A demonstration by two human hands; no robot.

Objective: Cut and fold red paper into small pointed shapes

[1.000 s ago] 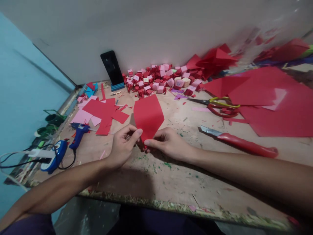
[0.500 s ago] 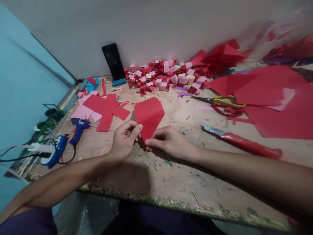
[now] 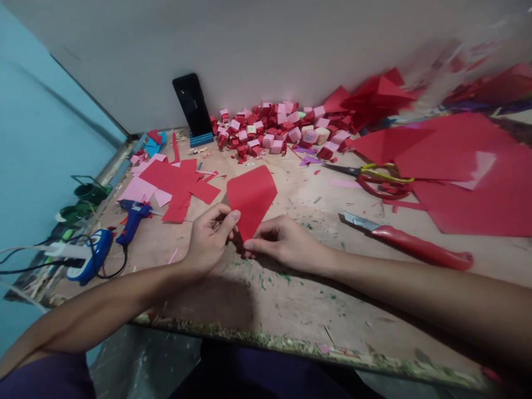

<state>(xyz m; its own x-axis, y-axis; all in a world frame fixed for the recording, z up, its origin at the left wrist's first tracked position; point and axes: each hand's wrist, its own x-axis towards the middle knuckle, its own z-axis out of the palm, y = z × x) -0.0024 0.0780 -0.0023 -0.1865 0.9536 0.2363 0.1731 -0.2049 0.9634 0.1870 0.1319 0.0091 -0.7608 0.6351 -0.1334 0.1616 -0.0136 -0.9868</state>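
Note:
A piece of red paper [image 3: 251, 197] is held up over the middle of the table, its top bowed and its lower end narrowed to a point. My left hand [image 3: 214, 235] pinches its lower left edge between thumb and fingers. At the bottom tip, my right hand [image 3: 280, 241] grips the paper with thumb and forefinger. Some fingertips are hidden behind the sheet. To the right lies a red-handled utility knife [image 3: 415, 244] with its blade pointing left. Behind it rest scissors [image 3: 376, 177] with yellow and red handles.
Folded pink and red paper cubes [image 3: 274, 130] lie heaped along the wall beside a propped phone [image 3: 193, 105]. Red paper scraps [image 3: 174, 185], a blue glue gun [image 3: 133, 220] and a power strip [image 3: 89, 259] occupy the left. Large red sheets [image 3: 477, 205] cover the right.
The red paper bows slightly more at its top. Both hands keep their hold in nearly the same place; the whole view has shifted a little.

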